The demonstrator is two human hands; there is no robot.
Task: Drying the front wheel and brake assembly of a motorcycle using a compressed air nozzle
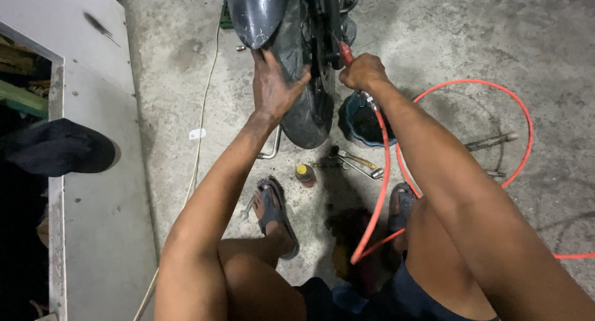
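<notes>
While the left hand (273, 85) lies flat and open against the motorcycle tyre (307, 110) at twelve o'clock, the right hand (364, 71) grips the red air hose (379, 191) nozzle at the wheel, with inflation apparently underway and unfinished.

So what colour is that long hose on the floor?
The hose is orange-red, clearest in the head view, running to the right hand.

The floor (173, 79) is grey concrete with dark stains. A black tyre (307, 110) stands on it. Just beside the tyre sits a dark bowl (359, 125). Near them lie some metal tools (353, 163) and a small bottle (304, 174) with a yellow cap. A red hose (524, 119) curls in a loop on the floor. A thin white cord (199, 141) runs along it.
</notes>
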